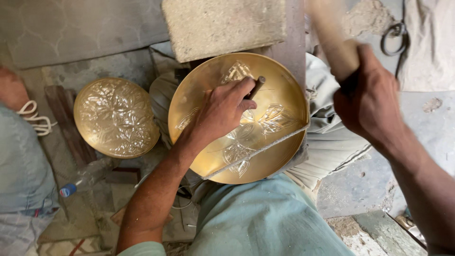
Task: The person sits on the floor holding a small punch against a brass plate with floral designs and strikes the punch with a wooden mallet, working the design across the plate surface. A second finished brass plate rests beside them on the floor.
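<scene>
A round brass plate (279, 80) with a partly engraved flower pattern lies tilted on my lap, held by a string (265, 148) across its lower part. My left hand (220, 111) rests on the plate and grips a thin dark metal punch (256, 87), its tip down on the engraved centre. My right hand (367, 102) is raised to the right of the plate and grips a wooden mallet handle (334, 40), which is blurred.
A second brass plate (116, 117), fully engraved, lies on the ground at the left. A stone block (222, 26) sits just behind the plate. A plastic bottle (87, 178) lies at lower left, another person's clothing (21, 166) at far left, a metal ring (393, 38) top right.
</scene>
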